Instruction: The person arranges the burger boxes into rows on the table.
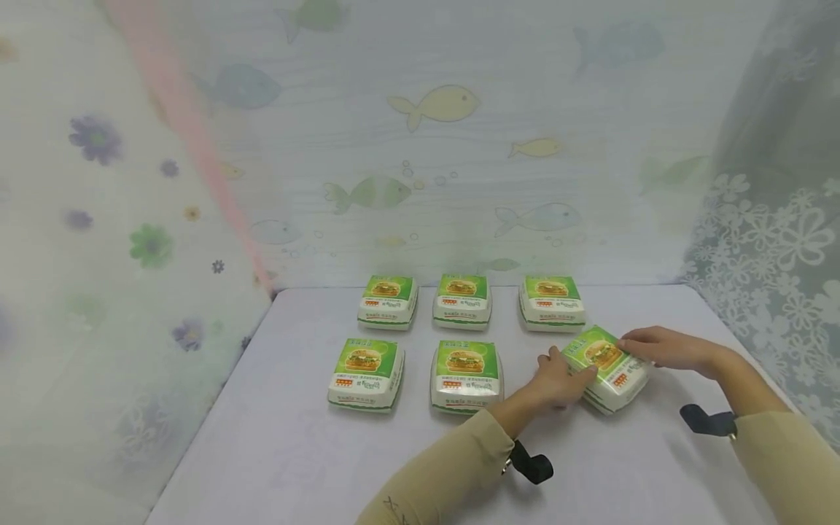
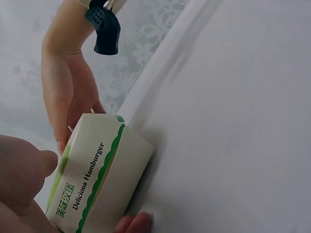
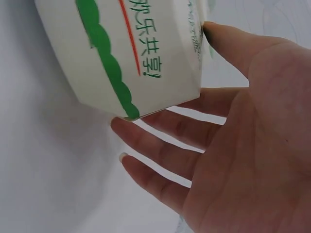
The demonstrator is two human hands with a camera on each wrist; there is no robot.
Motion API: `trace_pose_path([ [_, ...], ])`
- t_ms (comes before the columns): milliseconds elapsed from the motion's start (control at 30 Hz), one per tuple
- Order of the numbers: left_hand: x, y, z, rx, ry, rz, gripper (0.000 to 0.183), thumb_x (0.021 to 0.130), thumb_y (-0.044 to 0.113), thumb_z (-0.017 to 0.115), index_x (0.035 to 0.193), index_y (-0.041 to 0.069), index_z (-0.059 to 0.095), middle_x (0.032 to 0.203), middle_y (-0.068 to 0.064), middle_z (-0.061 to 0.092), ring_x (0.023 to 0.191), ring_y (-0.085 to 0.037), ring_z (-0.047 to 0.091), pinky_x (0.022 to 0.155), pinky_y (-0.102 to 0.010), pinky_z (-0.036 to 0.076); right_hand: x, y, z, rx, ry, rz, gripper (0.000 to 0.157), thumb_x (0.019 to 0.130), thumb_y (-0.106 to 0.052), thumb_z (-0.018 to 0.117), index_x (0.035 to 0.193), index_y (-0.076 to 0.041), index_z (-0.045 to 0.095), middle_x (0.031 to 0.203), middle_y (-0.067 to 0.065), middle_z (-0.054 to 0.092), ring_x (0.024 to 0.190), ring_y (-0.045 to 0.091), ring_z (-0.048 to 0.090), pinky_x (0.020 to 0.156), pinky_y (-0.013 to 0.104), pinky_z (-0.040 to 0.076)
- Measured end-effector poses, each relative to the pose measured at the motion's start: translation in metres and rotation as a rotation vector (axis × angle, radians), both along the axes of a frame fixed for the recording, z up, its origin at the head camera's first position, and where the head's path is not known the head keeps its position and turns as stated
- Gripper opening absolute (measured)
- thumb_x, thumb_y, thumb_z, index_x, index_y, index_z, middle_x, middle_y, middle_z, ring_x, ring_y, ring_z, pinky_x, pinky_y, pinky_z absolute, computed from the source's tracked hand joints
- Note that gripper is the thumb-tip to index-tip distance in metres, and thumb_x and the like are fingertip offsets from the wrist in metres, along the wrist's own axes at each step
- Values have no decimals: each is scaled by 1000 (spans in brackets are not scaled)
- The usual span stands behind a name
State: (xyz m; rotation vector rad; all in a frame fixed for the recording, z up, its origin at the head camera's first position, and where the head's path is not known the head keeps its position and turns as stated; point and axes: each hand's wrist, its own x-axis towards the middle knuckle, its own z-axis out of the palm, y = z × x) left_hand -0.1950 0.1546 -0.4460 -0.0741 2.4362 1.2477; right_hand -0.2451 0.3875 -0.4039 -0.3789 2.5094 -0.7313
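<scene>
A hamburger box [image 1: 605, 370], white with a green top and a burger picture, sits turned askew at the right end of the front row. My left hand [image 1: 556, 380] grips its left side, the thumb lying over the top. On the opposite side, my right hand [image 1: 672, 350] holds the box by its edge. In the right wrist view the right thumb [image 3: 233, 43] touches the upper edge, while the fingers [image 3: 165, 145] curve behind the far side. The left wrist view shows the left thumb [image 2: 24, 167] near the lid and fingertips [image 2: 138, 223] low by the base.
Three similar boxes stand in the back row: left [image 1: 387, 302], middle [image 1: 462, 302] and right [image 1: 551, 303]. Two more, a left one [image 1: 366, 375] and a middle one [image 1: 467, 375], stand in front. All rest on a white-covered table [image 1: 295, 452] against patterned curtains [image 1: 433, 146].
</scene>
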Motion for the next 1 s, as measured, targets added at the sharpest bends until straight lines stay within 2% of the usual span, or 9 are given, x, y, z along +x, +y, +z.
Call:
trace_pose_path([
  [67, -1, -1, 0, -16, 13, -7, 82, 98, 50, 63, 158, 6, 28, 149, -17, 40, 117, -27, 54, 90, -35, 53, 3, 0, -1, 7, -20, -18, 75, 108, -50, 42, 141, 17, 46, 141, 39, 47, 124, 50, 53, 91, 52, 55],
  [133, -4, -3, 0, -30, 29, -3, 77, 99, 48, 62, 156, 5, 31, 146, -18, 42, 115, -26, 55, 91, -36, 54, 5, 0, -2, 3, -53, -33, 76, 108, -51, 42, 139, 18, 47, 136, 37, 52, 117, 44, 58, 91, 50, 55],
  [233, -12, -8, 0, -32, 48, 17, 69, 101, 45, 60, 150, 1, 38, 141, -19, 47, 104, -25, 60, 85, -35, 55, 7, 0, -3, -28, -113, -37, 69, 108, -48, 42, 131, 14, 58, 117, 24, 65, 103, 31, 63, 86, 45, 56],
  [333, -19, -11, 1, 3, 52, 31, 56, 103, 41, 57, 140, -1, 48, 123, -17, 56, 88, -23, 58, 70, -33, 53, 7, -2, -5, -70, -149, -16, 58, 110, -44, 40, 117, 6, 68, 98, 8, 70, 92, 23, 63, 81, 40, 55],
  [467, -23, -11, 0, 38, 55, 7, 40, 106, 35, 52, 125, 0, 58, 94, -8, 58, 77, -18, 52, 64, -29, 41, 9, -6, -3, -94, -136, 12, 50, 111, -38, 40, 104, 0, 72, 90, 6, 70, 87, 23, 64, 79, 39, 54],
  [533, -22, -13, 1, 35, 55, -5, 36, 108, 33, 49, 121, 0, 59, 87, -7, 57, 72, -18, 51, 61, -28, 39, 11, -10, -2, -104, -132, 21, 49, 110, -36, 40, 100, -1, 72, 88, 6, 70, 85, 24, 64, 78, 39, 53],
  [667, -22, -20, 3, -24, 54, -29, 38, 109, 32, 46, 122, -1, 59, 86, -7, 56, 71, -17, 52, 60, -28, 41, 16, -23, -1, -120, -138, 19, 48, 110, -36, 42, 96, -2, 72, 85, 7, 70, 83, 24, 64, 76, 39, 53],
  [867, -27, -36, 6, -53, 47, -40, 39, 110, 31, 44, 123, -2, 60, 88, -9, 56, 74, -21, 53, 62, -30, 41, 16, -37, -4, -139, -128, 52, 48, 110, -36, 42, 88, -3, 70, 83, 8, 71, 82, 25, 66, 76, 39, 53],
  [1000, -30, -40, 7, -69, 16, -39, 42, 110, 30, 42, 134, -2, 56, 94, -9, 56, 79, -21, 52, 63, -31, 41, 17, -44, -3, -135, -126, 53, 49, 110, -36, 43, 87, -3, 69, 82, 9, 71, 80, 25, 67, 74, 39, 52],
])
